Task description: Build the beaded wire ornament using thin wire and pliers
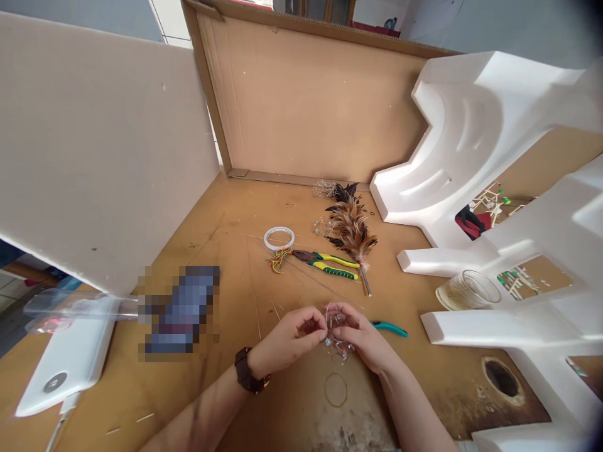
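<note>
Near the front of the table, my left hand [289,336] and my right hand [360,333] meet around a small tangle of thin wire with clear beads [340,345]. The left thumb and fingertips pinch at its left edge, and the right fingers are curled round its other side. A loop of wire rises above the right fingertips. Partly behind my right hand lies a tool with a teal handle [392,328]; its head is hidden. Farther off are pliers with yellow and green handles [332,263], and a bundle of brown feathers on a stick [351,229].
A roll of white tape [279,238] and colourful threads [280,257] lie beside the pliers. A blurred-out phone-like object [183,311] and a white device [70,358] are at left. White foam pieces [452,144] and a glass [468,290] stand at right; cardboard [311,94] closes the back.
</note>
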Demonstrator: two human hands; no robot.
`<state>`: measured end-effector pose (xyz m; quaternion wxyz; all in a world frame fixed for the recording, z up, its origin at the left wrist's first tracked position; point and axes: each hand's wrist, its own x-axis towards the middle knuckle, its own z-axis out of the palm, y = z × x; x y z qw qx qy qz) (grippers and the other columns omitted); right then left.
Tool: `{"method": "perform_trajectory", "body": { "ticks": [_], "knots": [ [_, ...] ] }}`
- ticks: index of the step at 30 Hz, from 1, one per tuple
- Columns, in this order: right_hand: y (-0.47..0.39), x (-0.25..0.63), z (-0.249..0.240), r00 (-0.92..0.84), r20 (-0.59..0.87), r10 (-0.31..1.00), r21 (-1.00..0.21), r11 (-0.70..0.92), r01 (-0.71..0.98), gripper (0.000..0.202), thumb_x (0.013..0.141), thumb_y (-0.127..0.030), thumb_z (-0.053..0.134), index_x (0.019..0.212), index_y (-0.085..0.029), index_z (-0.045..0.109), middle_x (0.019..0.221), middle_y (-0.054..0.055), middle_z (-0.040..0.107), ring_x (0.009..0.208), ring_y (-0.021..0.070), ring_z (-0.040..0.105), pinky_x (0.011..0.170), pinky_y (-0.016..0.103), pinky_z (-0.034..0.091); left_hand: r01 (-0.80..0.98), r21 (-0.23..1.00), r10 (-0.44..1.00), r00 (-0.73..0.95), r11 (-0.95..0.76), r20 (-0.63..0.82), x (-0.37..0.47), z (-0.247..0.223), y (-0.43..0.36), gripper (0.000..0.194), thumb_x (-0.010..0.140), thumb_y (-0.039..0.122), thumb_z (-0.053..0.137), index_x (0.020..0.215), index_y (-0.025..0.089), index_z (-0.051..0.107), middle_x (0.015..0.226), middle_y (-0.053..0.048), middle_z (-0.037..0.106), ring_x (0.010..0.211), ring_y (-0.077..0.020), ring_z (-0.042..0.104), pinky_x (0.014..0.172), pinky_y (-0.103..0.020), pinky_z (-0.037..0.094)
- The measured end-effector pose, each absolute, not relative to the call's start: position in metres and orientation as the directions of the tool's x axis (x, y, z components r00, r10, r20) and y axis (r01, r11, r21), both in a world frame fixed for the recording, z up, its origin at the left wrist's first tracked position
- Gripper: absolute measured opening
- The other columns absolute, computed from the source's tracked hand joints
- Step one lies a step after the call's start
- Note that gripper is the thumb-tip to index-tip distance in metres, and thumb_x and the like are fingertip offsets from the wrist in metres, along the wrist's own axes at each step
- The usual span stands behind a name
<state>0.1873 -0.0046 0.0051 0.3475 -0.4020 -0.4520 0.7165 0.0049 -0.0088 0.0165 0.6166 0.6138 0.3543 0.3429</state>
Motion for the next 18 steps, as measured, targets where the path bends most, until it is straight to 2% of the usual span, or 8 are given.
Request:
{"method": "perform_trajectory", "body": {
  "ticks": [2, 4, 6, 9, 14, 18],
  "knots": [
    [-0.0034, 0.1867, 0.0021, -0.41, -0.249, 0.877, -0.919, -0.348, -0.186, 0.029, 0.069, -0.019, 0.061, 0.098, -0.021, 0.056, 0.084, 0.001, 0.06, 0.067, 0.0114, 0.055, 0.052, 0.02, 0.04, -0.056, 0.996, 0.864, 0.503, 0.065, -0.029, 0.0071, 0.0159, -0.0095, 0.014, 0.079, 0.027, 0.056, 0.08, 0.014, 0.051, 0.076, 0.0, 0.052, 0.07, -0.0092, 0.049, 0.068, -0.023, 0.04],
    [-0.0024, 0.187, 0.0017, -0.374, -0.219, 0.901, -0.91, -0.327, -0.256, 0.025, 0.071, -0.019, 0.06, 0.096, -0.02, 0.057, 0.086, 0.001, 0.061, 0.071, 0.0121, 0.056, 0.06, 0.023, 0.043, -0.121, 0.986, 0.868, 0.495, 0.116, -0.042, 0.0087, 0.0154, -0.0095, 0.017, 0.078, 0.029, 0.057, 0.081, 0.014, 0.051, 0.075, 0.0, 0.054, 0.069, -0.0093, 0.051, 0.069, -0.024, 0.041],
    [-0.0017, 0.1881, 0.0037, -0.354, -0.207, 0.912, -0.892, -0.325, -0.314, 0.025, 0.071, -0.019, 0.061, 0.096, -0.02, 0.058, 0.088, 0.001, 0.061, 0.075, 0.0124, 0.057, 0.067, 0.025, 0.044, -0.153, 0.977, 0.875, 0.48, 0.15, -0.06, 0.01, 0.0144, -0.009, 0.019, 0.078, 0.031, 0.058, 0.081, 0.014, 0.05, 0.072, 0.001, 0.055, 0.067, -0.0095, 0.052, 0.068, -0.024, 0.042],
    [-0.0009, 0.1898, 0.0075, -0.361, -0.209, 0.909, -0.862, -0.346, -0.372, 0.027, 0.07, -0.019, 0.064, 0.096, -0.02, 0.058, 0.088, 0.002, 0.061, 0.075, 0.0125, 0.057, 0.069, 0.026, 0.044, -0.157, 0.97, 0.879, 0.467, 0.187, -0.094, 0.0116, 0.0118, -0.009, 0.02, 0.078, 0.033, 0.058, 0.08, 0.014, 0.051, 0.071, 0.0, 0.057, 0.066, -0.0103, 0.054, 0.066, -0.025, 0.043],
    [-0.0012, 0.1885, 0.0077, -0.356, -0.197, 0.914, -0.858, -0.336, -0.389, 0.025, 0.069, -0.021, 0.066, 0.093, -0.021, 0.06, 0.087, 0.002, 0.061, 0.076, 0.013, 0.057, 0.069, 0.025, 0.043, -0.157, 0.969, 0.88, 0.464, 0.191, -0.098, 0.0147, 0.0088, -0.0116, 0.024, 0.075, 0.033, 0.061, 0.088, 0.014, 0.057, 0.074, 0.0, 0.057, 0.063, -0.0094, 0.051, 0.064, -0.024, 0.043],
    [-0.0036, 0.1854, 0.0066, -0.341, -0.159, 0.927, -0.888, -0.285, -0.361, 0.02, 0.072, -0.022, 0.064, 0.092, -0.022, 0.06, 0.088, 0.001, 0.06, 0.077, 0.0132, 0.056, 0.068, 0.025, 0.044, -0.131, 0.975, 0.889, 0.445, 0.18, -0.105, 0.0146, 0.01, -0.0115, 0.02, 0.075, 0.032, 0.061, 0.08, 0.013, 0.057, 0.067, 0.002, 0.053, 0.059, -0.0077, 0.048, 0.06, -0.022, 0.04]
  ]
}}
